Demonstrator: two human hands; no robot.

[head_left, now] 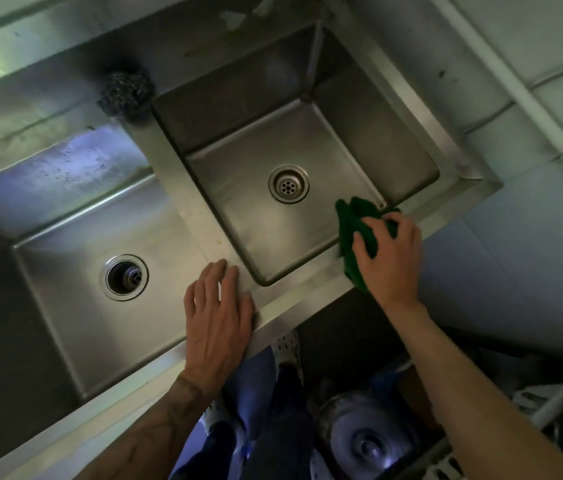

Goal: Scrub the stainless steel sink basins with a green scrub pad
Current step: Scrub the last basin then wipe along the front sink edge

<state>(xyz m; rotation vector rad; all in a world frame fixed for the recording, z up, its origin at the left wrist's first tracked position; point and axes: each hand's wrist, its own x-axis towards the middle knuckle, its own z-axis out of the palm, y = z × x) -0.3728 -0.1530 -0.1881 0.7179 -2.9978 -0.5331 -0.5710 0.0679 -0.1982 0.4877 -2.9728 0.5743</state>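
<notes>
A stainless steel sink has two basins: a right basin (245, 174) with a round drain (288, 183), and a left basin (65, 230) with its own drain (126, 277). My right hand (389, 258) grips a crumpled green scrub pad (354, 230) at the right basin's near right corner, over the front rim. My left hand (217, 306) rests flat, fingers straight, on the steel divider (183, 188) where it meets the front rim.
A steel wool ball (124, 95) sits on the back ledge above the divider. A faucet spout (313, 60) hangs over the right basin's far corner. Below the sink front are my feet (287, 348) and a metal pot (363, 441). A white pipe (529, 98) runs along the tiled wall.
</notes>
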